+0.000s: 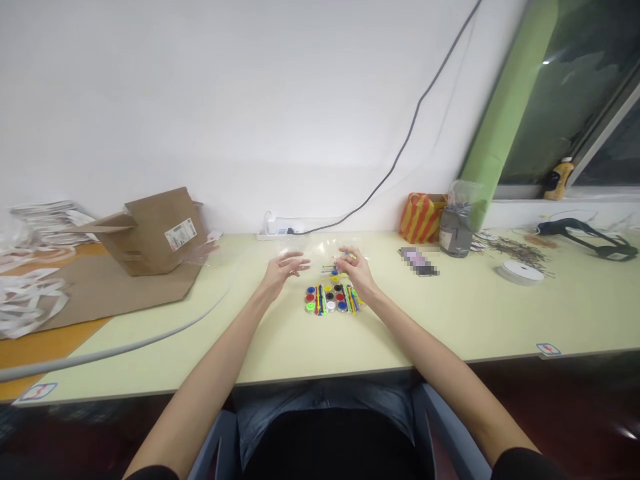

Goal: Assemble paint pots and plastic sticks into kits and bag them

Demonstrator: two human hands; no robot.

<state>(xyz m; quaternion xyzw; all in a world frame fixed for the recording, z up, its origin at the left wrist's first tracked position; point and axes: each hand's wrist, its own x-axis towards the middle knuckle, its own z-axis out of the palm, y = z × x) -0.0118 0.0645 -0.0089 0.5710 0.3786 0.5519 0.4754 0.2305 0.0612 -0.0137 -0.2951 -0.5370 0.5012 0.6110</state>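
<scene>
The open left hand (284,270) and the curled right hand (356,269) are hovering just behind a paint set (330,300) lying on a pale desk (450,320), near a blurred phone (419,261).

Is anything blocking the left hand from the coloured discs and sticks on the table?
Nothing visible stands in the way: the left hand hangs just up and left of the coloured discs and sticks. The right hand is off to their upper right, not between them.

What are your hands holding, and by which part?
The left hand holds nothing. The right hand pinches a tiny yellow thing; which part cannot be told.
</scene>
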